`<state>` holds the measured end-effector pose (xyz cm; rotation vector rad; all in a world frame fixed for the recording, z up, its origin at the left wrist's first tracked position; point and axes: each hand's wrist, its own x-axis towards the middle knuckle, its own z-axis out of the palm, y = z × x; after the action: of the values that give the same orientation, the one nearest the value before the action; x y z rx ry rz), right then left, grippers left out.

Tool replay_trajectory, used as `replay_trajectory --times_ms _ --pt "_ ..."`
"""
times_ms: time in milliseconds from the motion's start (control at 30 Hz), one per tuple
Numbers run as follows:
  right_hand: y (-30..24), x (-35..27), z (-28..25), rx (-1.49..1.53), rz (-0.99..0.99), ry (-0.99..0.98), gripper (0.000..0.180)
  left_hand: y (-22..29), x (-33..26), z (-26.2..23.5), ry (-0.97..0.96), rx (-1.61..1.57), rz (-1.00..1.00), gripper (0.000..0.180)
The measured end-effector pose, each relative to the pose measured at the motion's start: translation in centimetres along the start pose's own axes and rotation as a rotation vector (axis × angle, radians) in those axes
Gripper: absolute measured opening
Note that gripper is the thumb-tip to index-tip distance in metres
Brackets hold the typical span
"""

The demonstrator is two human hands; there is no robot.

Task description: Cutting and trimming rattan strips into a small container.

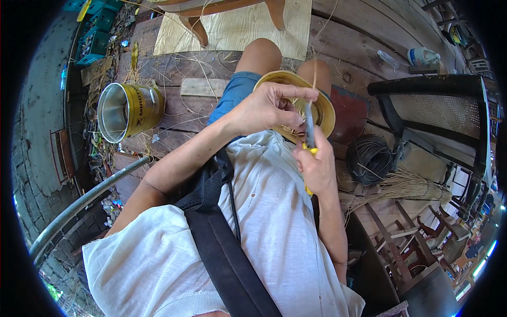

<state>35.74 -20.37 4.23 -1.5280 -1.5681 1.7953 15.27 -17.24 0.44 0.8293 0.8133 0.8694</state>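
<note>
My left hand (266,110) is over a yellow bowl (328,117) resting in my lap. Its index finger stretches right, and its fingers are closed on a thin cane strip (315,71) that runs up and away past my knees. Gripped in my right hand (319,168) is a yellow-handled knife (309,124), its grey blade pointing up beside the left fingertips, close to the strip. Pale coiled strands (288,128) show partly inside the bowl below my left hand, which hides the rest.
A yellow metal bucket (142,108) lies left on the plank floor. A wooden furniture piece with curved legs (196,30) stands ahead on a plywood sheet (232,33). To the right are a black cane-backed chair (438,111), a dark wire coil (369,158) and a cane bundle (409,186).
</note>
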Motion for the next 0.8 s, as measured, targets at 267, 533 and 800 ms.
replay_trajectory --times_ms 267,533,800 --pt "1.3 -1.6 -1.3 -0.028 0.135 0.066 0.034 -1.1 0.7 -0.4 0.087 0.215 0.075 0.035" --pt "0.7 -0.6 -0.6 -0.058 -0.008 -0.014 0.042 -0.1 0.4 0.0 0.156 -0.056 -0.036 0.024" --pt "-0.2 0.1 -0.2 -0.066 -0.012 -0.055 0.037 -0.3 0.2 0.0 0.166 -0.131 -0.015 0.031"
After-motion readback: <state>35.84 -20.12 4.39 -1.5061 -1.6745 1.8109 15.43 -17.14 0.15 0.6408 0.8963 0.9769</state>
